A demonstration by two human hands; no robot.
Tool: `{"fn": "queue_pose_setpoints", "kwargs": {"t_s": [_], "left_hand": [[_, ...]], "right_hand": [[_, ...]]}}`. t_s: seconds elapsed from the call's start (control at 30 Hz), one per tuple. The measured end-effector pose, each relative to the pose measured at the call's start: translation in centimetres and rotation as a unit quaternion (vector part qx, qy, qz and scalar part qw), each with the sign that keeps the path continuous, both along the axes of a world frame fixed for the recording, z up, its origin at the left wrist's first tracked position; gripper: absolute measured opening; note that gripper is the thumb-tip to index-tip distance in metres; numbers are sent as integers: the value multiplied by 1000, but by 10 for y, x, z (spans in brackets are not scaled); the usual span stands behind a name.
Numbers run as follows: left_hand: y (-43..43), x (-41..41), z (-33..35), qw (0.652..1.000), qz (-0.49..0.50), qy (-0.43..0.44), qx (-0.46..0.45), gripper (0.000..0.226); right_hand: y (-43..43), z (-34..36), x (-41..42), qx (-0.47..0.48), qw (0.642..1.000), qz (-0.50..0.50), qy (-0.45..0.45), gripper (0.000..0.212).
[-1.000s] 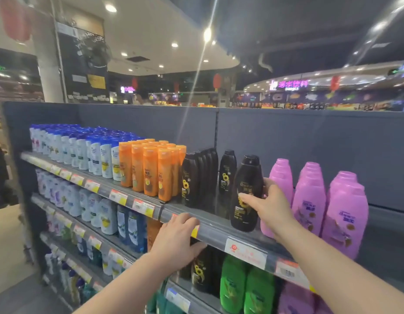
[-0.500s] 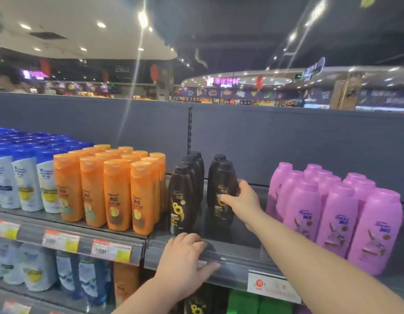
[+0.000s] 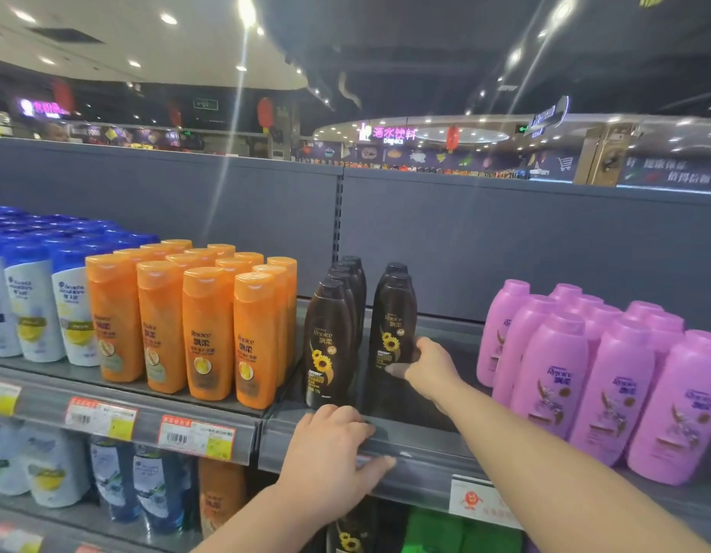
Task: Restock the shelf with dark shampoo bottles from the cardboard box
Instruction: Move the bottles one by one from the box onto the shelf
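Dark shampoo bottles with sunflower labels stand in two rows on the top shelf point(image 3: 421, 445). The left row point(image 3: 330, 345) holds several bottles, its front one near the shelf's edge. My right hand point(image 3: 429, 367) grips the lower part of the front dark bottle of the right row point(image 3: 393, 317), set further back on the shelf. My left hand point(image 3: 333, 453) clasps the shelf's front rail, fingers over the top and thumb along the rail. The cardboard box is out of view.
Orange bottles point(image 3: 210, 329) fill the shelf left of the dark ones, blue-capped white bottles point(image 3: 34, 305) further left. Pink bottles point(image 3: 585, 373) stand to the right. A gap lies between the dark rows and the pink ones. Lower shelves hold more bottles.
My right hand has pushed the dark bottle from the shelf's front back into the right row. The view has moved closer and to the right. My left hand stays on the rail.
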State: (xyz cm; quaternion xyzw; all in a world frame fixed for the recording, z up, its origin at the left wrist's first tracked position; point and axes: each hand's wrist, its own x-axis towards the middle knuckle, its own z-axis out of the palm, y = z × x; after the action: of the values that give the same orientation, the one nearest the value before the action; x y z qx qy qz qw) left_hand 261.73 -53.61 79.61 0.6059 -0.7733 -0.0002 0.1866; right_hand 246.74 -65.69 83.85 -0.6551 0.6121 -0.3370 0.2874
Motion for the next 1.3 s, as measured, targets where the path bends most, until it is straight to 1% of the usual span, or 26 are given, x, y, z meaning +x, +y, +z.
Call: {"fn": "queue_pose_setpoints", "kwargs": {"t_s": [0.07,0.2,0.6,0.77,1.03,1.3], "left_hand": [[0,1,2,1000,0,3,4,61],[1,0,4,1000,-2,4,9,59],[4,0,1,1000,-6,6,2,58],[4,0,-1,1000,-11,7,-12,58],[5,1,-4,999,-25,5,-40,58],[8,1,-4,996,-37,42,-63,55]], "right_hand": [[-2,2,6,12,1000,-4,4,47],[-3,3,11,20,1000,-14,8,55],[-4,5,12,19,999,-21,25,50],[-1,5,12,15,999,-25,35,53],[17,11,1,-30,997,-33,63,55],[58,12,-23,-83,995,-18,56,51]]}}
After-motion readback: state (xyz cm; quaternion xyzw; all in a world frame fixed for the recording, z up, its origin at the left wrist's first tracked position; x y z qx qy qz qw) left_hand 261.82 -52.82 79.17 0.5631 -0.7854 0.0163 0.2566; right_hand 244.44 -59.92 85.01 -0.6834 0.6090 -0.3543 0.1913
